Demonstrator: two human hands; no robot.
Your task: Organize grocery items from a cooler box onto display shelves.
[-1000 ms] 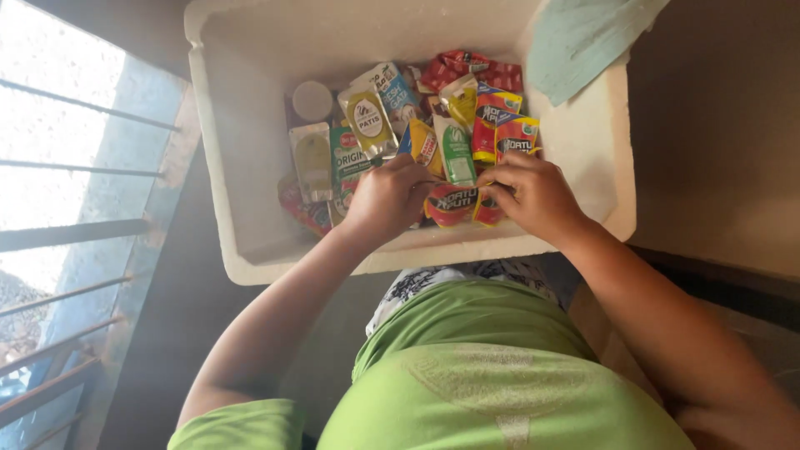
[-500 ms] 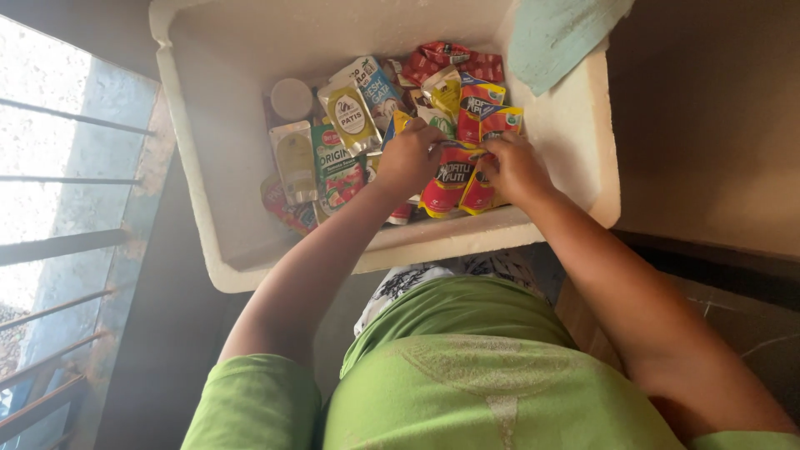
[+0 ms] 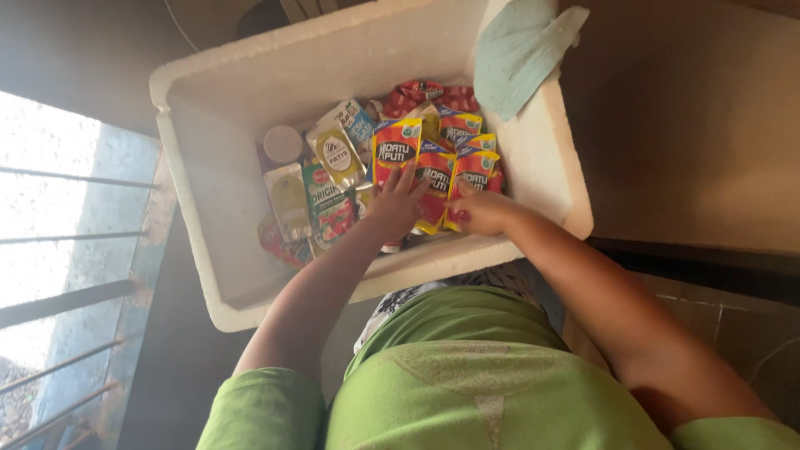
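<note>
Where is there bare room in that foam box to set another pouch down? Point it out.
Bare floor shows in the white foam box along its left wall, left of the round lid and pale pouch, and along the far wall. The middle and right are crowded: red-and-yellow sachets overlap under the left hand and right hand.

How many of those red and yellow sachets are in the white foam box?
4 show: one red and yellow sachet by the left hand, at; one beside it; one above the right hand, at; one behind. More may be hidden.

Both hands' fingertips hide among red-and-yellow plastic sachets (image 3: pixel 433 171); the pale green cloth (image 3: pixel 521 50) at one o'clock is cut off.
</note>
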